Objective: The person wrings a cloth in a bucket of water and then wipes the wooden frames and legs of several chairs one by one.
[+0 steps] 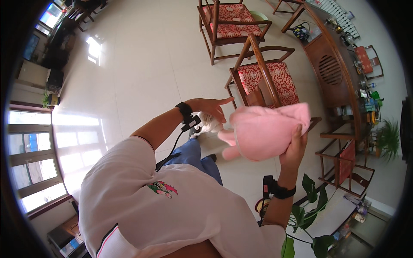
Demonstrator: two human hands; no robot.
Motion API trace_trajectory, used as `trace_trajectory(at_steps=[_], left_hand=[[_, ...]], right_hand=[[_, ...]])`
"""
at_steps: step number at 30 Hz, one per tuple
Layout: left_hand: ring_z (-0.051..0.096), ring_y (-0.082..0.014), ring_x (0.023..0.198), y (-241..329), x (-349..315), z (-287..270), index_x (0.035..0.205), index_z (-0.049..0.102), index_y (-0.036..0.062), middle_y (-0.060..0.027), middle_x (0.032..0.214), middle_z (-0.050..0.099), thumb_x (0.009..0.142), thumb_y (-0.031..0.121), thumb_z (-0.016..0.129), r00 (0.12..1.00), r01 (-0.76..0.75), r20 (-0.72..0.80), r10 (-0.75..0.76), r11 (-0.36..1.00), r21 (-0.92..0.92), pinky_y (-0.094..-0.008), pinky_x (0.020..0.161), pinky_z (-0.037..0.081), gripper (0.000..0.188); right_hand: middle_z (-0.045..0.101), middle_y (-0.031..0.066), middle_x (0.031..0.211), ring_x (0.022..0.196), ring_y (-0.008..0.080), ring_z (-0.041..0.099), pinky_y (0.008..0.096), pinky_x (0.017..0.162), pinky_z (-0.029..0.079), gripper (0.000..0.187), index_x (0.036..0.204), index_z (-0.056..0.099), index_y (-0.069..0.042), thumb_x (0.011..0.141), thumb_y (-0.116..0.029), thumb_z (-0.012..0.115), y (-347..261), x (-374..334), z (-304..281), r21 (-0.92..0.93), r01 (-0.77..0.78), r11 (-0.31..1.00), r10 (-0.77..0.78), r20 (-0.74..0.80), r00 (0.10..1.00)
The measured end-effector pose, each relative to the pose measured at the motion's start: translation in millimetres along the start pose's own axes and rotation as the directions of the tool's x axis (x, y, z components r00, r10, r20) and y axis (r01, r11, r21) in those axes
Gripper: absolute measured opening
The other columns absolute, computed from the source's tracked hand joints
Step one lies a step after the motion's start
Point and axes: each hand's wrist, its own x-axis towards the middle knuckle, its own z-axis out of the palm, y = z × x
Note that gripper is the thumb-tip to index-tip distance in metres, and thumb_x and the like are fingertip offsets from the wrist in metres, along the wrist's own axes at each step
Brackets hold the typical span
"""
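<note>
L grip (bare hand) (pixel 208 107): released, fingers spread, holding nothing; fingertips near the pink item's left edge, apparently not touching. White shaggy thing (pixel 209 124) low behind it, can't tell what. Next, soft pink fabric item, rounded w/ a pale edge seam (pixel 266 135), mid-air in front of the person, approx. level, two stubby pink lobes (pixel 228 138) sticking out left. Prob. v. light, floppy, not fragile, not slippery; best held by the folded right edge, w/ other hand under the rounded left side. Behind: dark-wood armchair (pixel 264 71). R grip (bare hand) (pixel 294 150): closed on item's right edge, thumb on near face, other fingers mostly hidden.
</note>
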Motion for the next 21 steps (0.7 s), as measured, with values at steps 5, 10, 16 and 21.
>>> trace_trajectory(at_steps=[5, 10, 16, 21], left_hand=[[0.060, -0.0135, 0.103, 43.1, -2.5, 9.3, 0.141, 0.040, 0.0077, -0.0051, 0.117, 0.063, 0.079, 0.019, 0.074, 0.937, -0.307, 0.150, 0.315, 0.949, -0.074, -0.0302, 0.094, 0.046, 0.073], [0.058, -0.0167, 0.111, 134.1, -32.0, -32.5, 0.132, 0.050, 0.0087, -0.0053, 0.120, 0.063, 0.088, 0.028, 0.065, 0.876, -0.478, 0.072, 0.477, 0.878, 0.008, -0.0308, 0.098, 0.045, 0.050], [0.059, -0.0178, 0.109, 250.0, -18.6, -85.3, 0.137, 0.043, 0.0108, -0.0077, 0.123, 0.060, 0.092, 0.033, 0.057, 0.668, -0.698, -0.093, 0.738, 0.665, 0.265, -0.0321, 0.097, 0.047, 0.053], [0.063, -0.0152, 0.100, 299.6, -23.1, -90.9, 0.150, 0.009, 0.0107, -0.0100, 0.122, 0.060, 0.093, 0.010, 0.056, 0.760, -0.605, 0.021, 0.650, 0.718, -0.344, -0.0287, 0.082, 0.055, 0.074]], right_hand=[[0.053, 0.0139, 0.124, 0.110, 0.0222, 0.055, 0.0362, 0.093, 0.046, 0.053, 0.138, 0.036, -0.003, 0.096, -0.031, 0.053, -41.8, 14.3, 7.9, 0.311, -0.104, 0.945, 0.085, 0.075, 0.994], [0.053, 0.0182, 0.123, 0.107, 0.0274, 0.057, 0.0374, 0.094, 0.047, 0.064, 0.134, 0.038, 0.003, 0.091, -0.040, 0.057, -123.2, 47.3, 0.0, 0.212, 0.057, 0.976, -0.061, 0.011, 0.998], [0.051, 0.0155, 0.127, 0.117, 0.0260, 0.051, 0.0394, 0.100, 0.041, 0.048, 0.133, 0.038, 0.001, 0.094, -0.020, 0.056, -203.0, 77.4, -34.8, 0.170, 0.559, 0.812, -0.558, -0.055, 0.828], [0.047, 0.0139, 0.131, 0.120, 0.0248, 0.047, 0.0400, 0.100, 0.041, 0.052, 0.136, 0.036, -0.003, 0.091, -0.010, 0.059, -191.6, 40.8, -15.8, 0.095, 0.691, 0.717, -0.681, -0.117, 0.723]])
